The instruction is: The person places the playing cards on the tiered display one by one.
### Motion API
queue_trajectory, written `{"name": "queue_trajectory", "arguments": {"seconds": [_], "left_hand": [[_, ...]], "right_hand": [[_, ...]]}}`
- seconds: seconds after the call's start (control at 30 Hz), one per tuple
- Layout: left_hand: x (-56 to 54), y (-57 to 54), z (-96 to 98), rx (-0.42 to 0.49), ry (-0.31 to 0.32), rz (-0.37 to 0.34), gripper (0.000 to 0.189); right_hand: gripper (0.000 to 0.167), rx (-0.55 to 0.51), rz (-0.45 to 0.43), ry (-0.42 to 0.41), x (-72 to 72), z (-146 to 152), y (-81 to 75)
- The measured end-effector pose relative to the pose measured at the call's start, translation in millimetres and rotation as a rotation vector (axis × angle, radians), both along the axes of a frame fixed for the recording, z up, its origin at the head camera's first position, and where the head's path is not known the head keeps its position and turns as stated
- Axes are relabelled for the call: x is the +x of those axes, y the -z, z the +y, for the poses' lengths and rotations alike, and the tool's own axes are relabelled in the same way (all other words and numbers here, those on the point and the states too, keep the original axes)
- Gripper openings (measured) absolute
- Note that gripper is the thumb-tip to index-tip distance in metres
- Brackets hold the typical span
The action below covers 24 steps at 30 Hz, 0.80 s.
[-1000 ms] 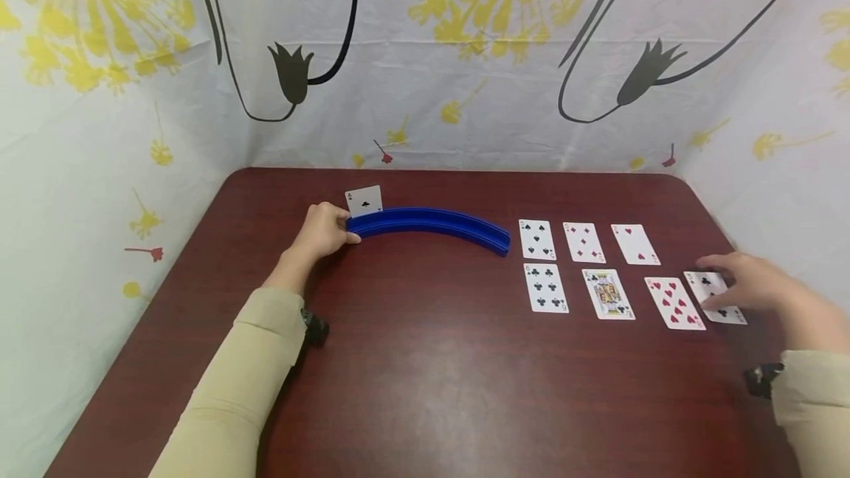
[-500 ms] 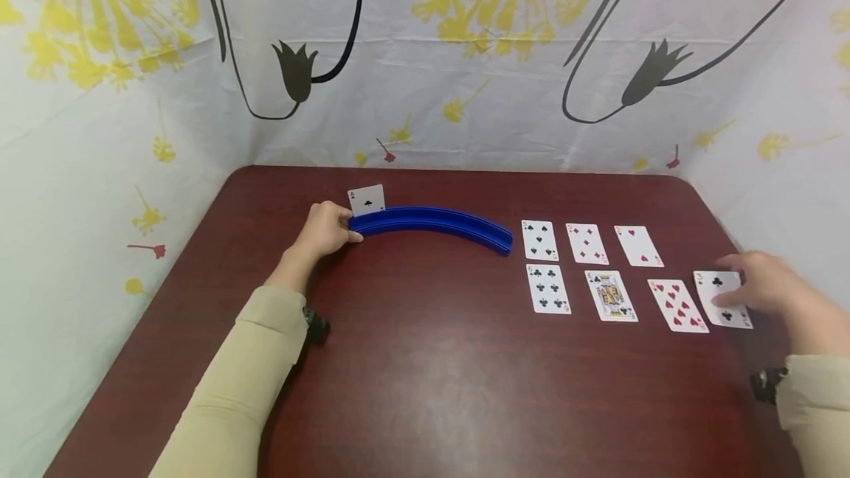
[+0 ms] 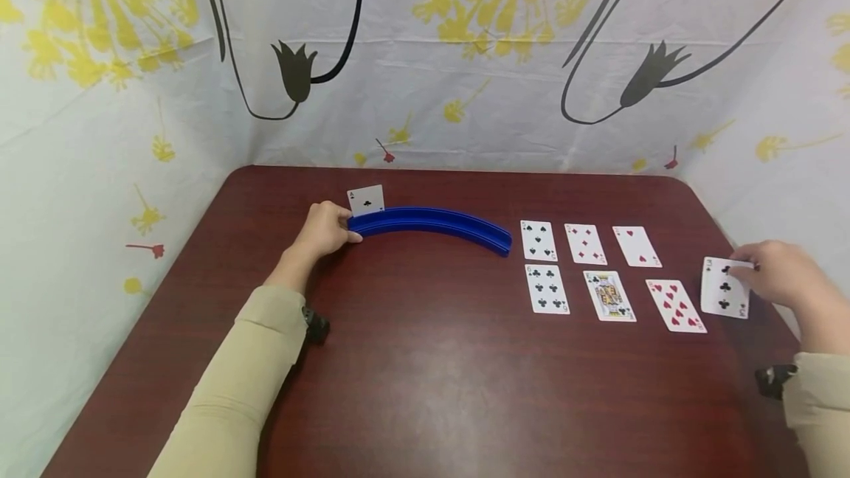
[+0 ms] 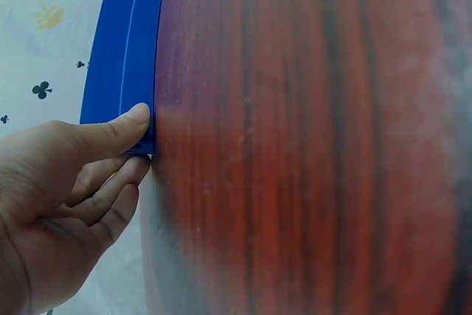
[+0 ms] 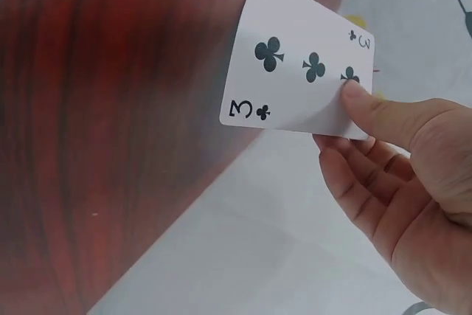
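A curved blue card holder [image 3: 432, 220] lies toward the back of the table, left of centre. My left hand [image 3: 323, 229] pinches its left end, thumb on the near side, as the left wrist view also shows. An ace of clubs [image 3: 367, 201] stands in the holder at that end. At the table's right edge my right hand [image 3: 777, 271] holds a three of clubs [image 3: 724, 290] between thumb and fingers. In the right wrist view the thumb presses the face of the three of clubs [image 5: 295, 64], with the fingers behind it.
Face-up cards lie in two rows on the right: a five of spades [image 3: 538, 240], a diamond card [image 3: 584, 244] and a two of hearts [image 3: 637, 246] behind; a six of clubs [image 3: 547, 289], a king [image 3: 609, 295] and a heart card [image 3: 676, 306] in front. Patterned cloth [image 3: 412, 109] surrounds the table.
My right hand has picked the three of clubs up off the table beside the heart card and tilted it upward, moving slightly right. My left hand stays on the card holder.
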<state>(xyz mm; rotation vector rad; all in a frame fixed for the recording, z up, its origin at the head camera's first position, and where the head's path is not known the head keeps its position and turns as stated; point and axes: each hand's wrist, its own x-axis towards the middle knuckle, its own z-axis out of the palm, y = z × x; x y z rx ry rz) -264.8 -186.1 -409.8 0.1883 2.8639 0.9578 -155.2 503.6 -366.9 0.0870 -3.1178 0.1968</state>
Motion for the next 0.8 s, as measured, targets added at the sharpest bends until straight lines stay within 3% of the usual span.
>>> {"name": "queue_trajectory", "arguments": {"seconds": [0.47, 0.8], "left_hand": [[-0.1, 2.3, -0.4, 0.005, -0.001, 0.017, 0.056], [-0.7, 2.0, -1.0, 0.003, 0.003, 0.010, 0.056]], "right_hand": [[0.021, -0.061, 0.121, 0.016, -4.9, -23, -18.3], [0.016, -0.094, 0.204, -0.041, -15.0, -33, -22.4]]}}
